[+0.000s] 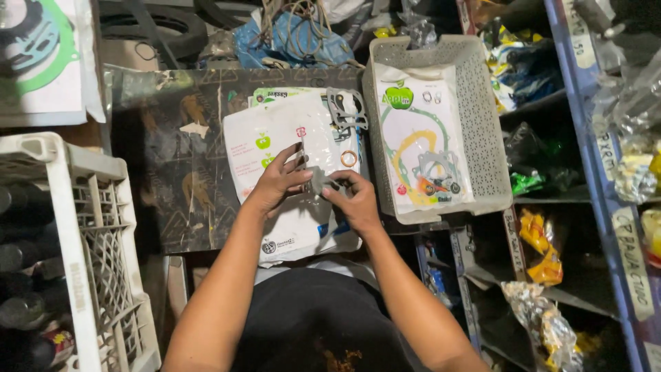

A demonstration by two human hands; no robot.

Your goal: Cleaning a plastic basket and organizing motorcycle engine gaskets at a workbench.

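The person holds a small grey piece between both hands. It looks flat and thin, with a bent edge, and it sits just above a white plastic packet on the dark board. The left hand pinches its left side with thumb and fingers. The right hand grips its right side with curled fingers. Both hands are closed on the piece.

Most of the grey piece is hidden by the fingers, so its full shape is hard to tell. The packet under it has green fruit pictures and an orange ring inside. Its lower part is covered by the hands.

A grey basket with small holes stands to the right, touching the board. Inside it lies another white packet showing green, yellow and grey flat shapes. A white crate stands at the left, with dark round things in it that are too dim to name. Blue shelves on the right hold shiny bags, cut off by the edge.
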